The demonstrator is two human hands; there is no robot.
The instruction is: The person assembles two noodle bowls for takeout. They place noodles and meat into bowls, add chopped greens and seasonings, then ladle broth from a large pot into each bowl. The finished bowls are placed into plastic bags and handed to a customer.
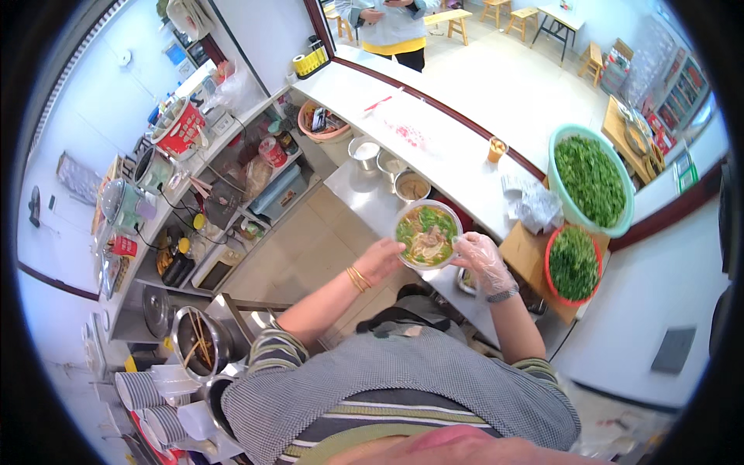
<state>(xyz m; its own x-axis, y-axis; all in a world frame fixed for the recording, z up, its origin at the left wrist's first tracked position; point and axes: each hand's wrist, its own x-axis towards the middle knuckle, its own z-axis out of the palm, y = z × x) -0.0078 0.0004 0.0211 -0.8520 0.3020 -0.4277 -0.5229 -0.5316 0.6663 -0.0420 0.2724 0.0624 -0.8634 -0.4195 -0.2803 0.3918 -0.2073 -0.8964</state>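
Both my hands hold a round bowl (428, 202) out in front of me, level. It is full of noodle soup (428, 239) topped with chopped greens and pieces of meat. My left hand (380, 260), bare with bangles at the wrist, grips the rim at the lower left. On the right side, my right hand (482, 263), in a clear plastic glove, pinches the rim with thumb and fingers. Just beyond the bowl, metal pots stand along the steel worktop: one with white contents (364, 152) and one with brownish liquid (412, 187).
To the right sit a pale green basin (555, 167) of leafy greens and a red basin (549, 267) of chopped greens. A drink cup (497, 149) stands on the white counter (457, 143). Shelves, a pot with chopsticks (200, 341) and stacked bowls (141, 390) line the left. A person (391, 27) stands beyond the counter.
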